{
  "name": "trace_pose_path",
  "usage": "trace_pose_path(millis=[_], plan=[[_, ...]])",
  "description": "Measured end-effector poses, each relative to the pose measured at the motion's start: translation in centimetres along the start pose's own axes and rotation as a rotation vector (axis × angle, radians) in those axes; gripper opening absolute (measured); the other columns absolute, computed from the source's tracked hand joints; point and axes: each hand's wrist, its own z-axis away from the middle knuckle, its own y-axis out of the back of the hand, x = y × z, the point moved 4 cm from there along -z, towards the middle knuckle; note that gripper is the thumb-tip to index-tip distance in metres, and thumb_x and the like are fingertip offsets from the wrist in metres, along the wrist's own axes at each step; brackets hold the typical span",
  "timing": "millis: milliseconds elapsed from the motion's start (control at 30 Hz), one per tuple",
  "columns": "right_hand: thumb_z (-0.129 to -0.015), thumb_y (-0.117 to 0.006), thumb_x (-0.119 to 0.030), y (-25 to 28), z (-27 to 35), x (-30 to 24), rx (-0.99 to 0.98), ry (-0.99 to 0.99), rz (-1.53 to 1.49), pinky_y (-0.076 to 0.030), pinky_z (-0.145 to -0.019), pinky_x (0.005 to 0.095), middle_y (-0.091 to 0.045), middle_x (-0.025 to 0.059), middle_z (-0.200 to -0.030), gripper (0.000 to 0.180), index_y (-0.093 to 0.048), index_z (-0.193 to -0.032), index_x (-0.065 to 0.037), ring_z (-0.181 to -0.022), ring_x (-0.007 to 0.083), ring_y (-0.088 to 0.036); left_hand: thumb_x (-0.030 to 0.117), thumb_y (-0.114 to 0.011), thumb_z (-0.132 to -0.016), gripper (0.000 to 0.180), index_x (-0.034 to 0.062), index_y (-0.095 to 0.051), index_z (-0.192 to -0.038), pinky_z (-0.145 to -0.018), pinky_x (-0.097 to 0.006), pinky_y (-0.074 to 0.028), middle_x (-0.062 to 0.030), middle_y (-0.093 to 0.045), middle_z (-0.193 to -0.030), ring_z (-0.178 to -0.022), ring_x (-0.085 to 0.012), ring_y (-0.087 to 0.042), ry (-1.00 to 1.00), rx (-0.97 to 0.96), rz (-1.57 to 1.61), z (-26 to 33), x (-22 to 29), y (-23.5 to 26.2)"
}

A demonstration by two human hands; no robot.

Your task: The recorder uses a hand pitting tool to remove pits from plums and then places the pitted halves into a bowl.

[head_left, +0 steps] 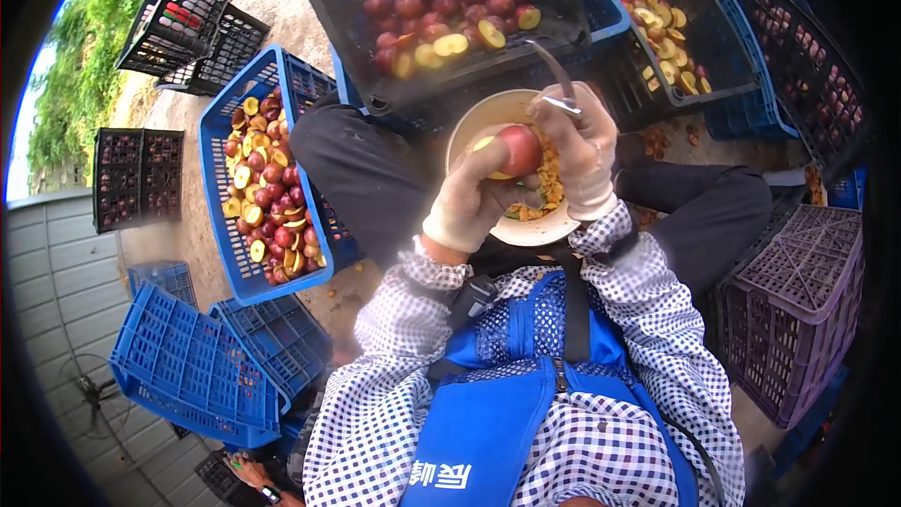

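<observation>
My left hand (467, 199), in a pale glove, is closed round a red plum (522, 150) with a yellow cut face showing at one side. Close by on its right, my right hand (584, 155), also gloved, grips a curved knife (554, 64) whose metal blade points up and away. Both hands are over a cream bowl (477, 120) between my legs. Orange fruit scraps (542, 202) lie inside it, partly hidden by the hands.
Whole and halved plums fill a black crate (375, 84) ahead. A blue crate (214, 211) of cut plums stands left, another black crate (727, 66) of halves at far right. Stacked blue crates (192, 357) and a purple crate (798, 310) flank me. Another person's hand (250, 471) shows lower left.
</observation>
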Motion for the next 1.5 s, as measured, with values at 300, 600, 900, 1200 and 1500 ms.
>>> trace_pose_path(millis=[300,600,900,1200,1500], plan=[[-0.091,-0.073,-0.032,9.5,-1.0,-2.4,0.229,-0.107,0.058,-0.031,-0.049,0.0169,-0.062,-0.0009,-0.074,0.028,-0.069,-0.091,-0.004,-0.055,0.0006,-0.043,0.045,-0.077,-0.086,0.064,-0.0034,-0.057,-0.123,-0.043,-0.022,-0.042,-0.0041,-0.06,-0.073,-0.049,-0.0077,-0.05,-0.804,1.039,-1.18,7.4,26.5,11.2],[-0.089,-0.072,-0.028,11.1,0.8,-1.3,0.276,-0.364,0.047,-0.033,-0.05,0.0178,-0.059,-0.0016,-0.068,0.025,-0.065,-0.087,-0.004,-0.054,0.0017,-0.043,0.056,-0.075,-0.075,0.056,0.0051,-0.068,-0.098,-0.08,-0.045,-0.052,-0.0147,-0.065,-0.08,-0.081,-0.0357,-0.065,-0.338,0.195,-2.393,-14.4,17.5,1.7],[-0.088,-0.071,-0.018,10.7,2.2,1.0,0.256,-0.576,-0.058,-0.037,-0.061,0.0203,-0.057,-0.005,-0.074,0.019,-0.067,-0.093,-0.001,-0.067,0.0025,-0.047,0.042,-0.072,-0.076,0.061,0.0103,-0.059,-0.127,-0.088,-0.044,-0.052,-0.0195,-0.069,-0.104,-0.104,-0.0364,-0.065,-0.253,0.244,-2.284,-26.8,9.9,-1.8],[-0.087,-0.071,-0.025,9.6,1.6,2.9,0.205,-0.419,-0.034,-0.034,-0.054,0.0207,-0.057,-0.0015,-0.067,0.025,-0.066,-0.086,-0.001,-0.056,0.0042,-0.044,0.031,-0.074,-0.077,0.061,0.0048,-0.057,-0.129,-0.079,-0.037,-0.056,-0.0145,-0.069,-0.101,-0.09,-0.025,-0.07,-0.298,0.104,-1.649,-26.0,12.9,2.4],[-0.085,-0.071,-0.005,4.1,-0.5,-1.2,0.1,-0.287,-0.326,-0.052,-0.075,0.0289,-0.07,0.0067,-0.095,0.023,-0.068,-0.107,0.001,-0.081,0.0131,-0.065,0.035,-0.051,-0.097,0.059,0.0044,-0.039,-0.146,-0.072,-0.028,-0.054,-0.0136,-0.059,-0.122,-0.088,-0.0189,-0.064,-0.046,-0.244,-0.473,-7.6,3.7,-6.6]])
